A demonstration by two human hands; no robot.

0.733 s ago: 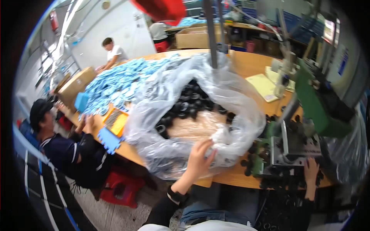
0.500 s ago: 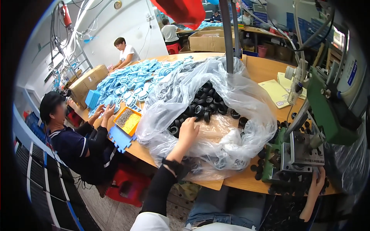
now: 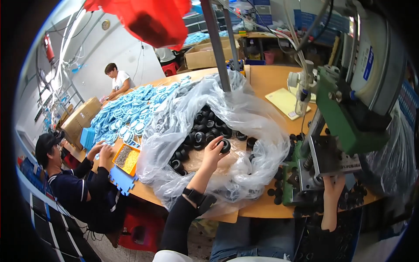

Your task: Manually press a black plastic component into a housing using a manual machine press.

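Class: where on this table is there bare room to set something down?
Bare tabletop lies behind the yellow papers; a smaller near-edge patch, between plastic bag and green press. Crowded: blue pieces, left; black parts around the press.

Smooth plastic ring (image 3: 227, 147), glossy crinkled bag (image 3: 269, 131)

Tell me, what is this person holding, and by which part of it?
The left hand holds a black ring-shaped piece by its outer edge; whether the right hand holds anything cannot be told.

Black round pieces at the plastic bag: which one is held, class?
The black piece in the left hand; those in the plastic bag lie loose.
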